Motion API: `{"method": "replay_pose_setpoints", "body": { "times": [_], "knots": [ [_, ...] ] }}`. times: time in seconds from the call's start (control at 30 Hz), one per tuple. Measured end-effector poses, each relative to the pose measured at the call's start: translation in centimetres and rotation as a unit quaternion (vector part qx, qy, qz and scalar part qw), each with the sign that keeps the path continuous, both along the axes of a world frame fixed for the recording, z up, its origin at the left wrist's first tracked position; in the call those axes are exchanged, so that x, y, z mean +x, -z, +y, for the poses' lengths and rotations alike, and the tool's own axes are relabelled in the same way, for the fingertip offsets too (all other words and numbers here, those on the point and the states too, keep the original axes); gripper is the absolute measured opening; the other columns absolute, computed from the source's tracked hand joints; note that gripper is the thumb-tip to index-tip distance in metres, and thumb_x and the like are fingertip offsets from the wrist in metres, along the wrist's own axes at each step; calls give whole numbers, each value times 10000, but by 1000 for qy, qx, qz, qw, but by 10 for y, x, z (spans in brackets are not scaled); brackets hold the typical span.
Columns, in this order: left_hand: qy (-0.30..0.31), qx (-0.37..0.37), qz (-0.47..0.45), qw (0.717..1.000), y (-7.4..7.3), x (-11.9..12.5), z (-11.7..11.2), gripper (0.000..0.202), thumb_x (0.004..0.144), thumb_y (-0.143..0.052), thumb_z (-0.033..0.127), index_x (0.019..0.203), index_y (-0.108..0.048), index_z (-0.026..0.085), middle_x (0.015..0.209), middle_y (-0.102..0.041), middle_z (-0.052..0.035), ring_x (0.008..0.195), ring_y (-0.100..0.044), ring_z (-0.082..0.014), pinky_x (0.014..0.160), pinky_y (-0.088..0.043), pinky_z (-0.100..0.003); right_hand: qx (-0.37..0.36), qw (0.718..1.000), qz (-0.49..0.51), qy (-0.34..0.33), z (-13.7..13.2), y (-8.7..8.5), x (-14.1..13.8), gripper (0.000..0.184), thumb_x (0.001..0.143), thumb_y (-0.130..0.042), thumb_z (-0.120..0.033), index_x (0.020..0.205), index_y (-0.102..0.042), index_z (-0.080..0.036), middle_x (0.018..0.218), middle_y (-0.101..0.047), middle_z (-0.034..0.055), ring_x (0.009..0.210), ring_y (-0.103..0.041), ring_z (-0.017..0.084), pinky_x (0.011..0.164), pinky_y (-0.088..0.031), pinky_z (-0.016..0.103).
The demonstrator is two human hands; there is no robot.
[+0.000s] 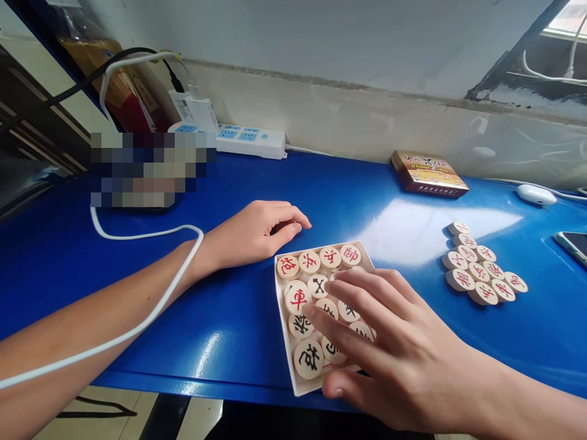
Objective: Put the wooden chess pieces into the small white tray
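My right hand (pixel 394 336) is spread palm down over the lower right of an open white box (pixel 286 348) holding Chinese chess pieces. Its index fingertip touches a red-lettered chess piece (pixel 298 298), which sits a little higher than its neighbours. Along the far side of the box lie red pieces (pixel 309 261); black-lettered pieces (pixel 309 359) fill the nearer part, some hidden under my fingers. Just beyond the box's left corner, my left hand (pixel 257 232) rests on the blue table (pixel 220 342), fingers loosely bent, nothing visible in it.
Several red-lettered pieces (pixel 479 271) stand grouped at the right. Behind them is a printed chess box (pixel 428 174). A white cable (pixel 160 299) crosses my left forearm. A power strip (pixel 252 142) lies along the wall, and a phone (pixel 573 244) at the right edge.
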State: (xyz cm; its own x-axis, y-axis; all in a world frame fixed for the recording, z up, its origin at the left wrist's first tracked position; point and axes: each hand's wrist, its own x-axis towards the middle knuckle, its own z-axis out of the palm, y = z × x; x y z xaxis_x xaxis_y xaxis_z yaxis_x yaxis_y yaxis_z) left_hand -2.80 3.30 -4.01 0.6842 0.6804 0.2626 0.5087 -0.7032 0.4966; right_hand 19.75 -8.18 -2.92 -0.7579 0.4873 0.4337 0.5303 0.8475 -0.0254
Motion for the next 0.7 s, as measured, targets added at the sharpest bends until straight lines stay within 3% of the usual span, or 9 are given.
{"method": "replay_pose_setpoints", "body": {
  "times": [0.7],
  "knots": [
    [0, -10, 7, 1000, -1, 0, -1, 219, 940, -467, 231, 1029, -664, 200, 976, -665, 0, 847, -609, -130, 740, -440, -221, 4, 1000, -26, 3, 4, -3, -4, 356, 906, -519, -373, 1157, -636, -150, 1131, -606, 136, 1087, -540, 289, 884, -448, 441]
  ]
}}
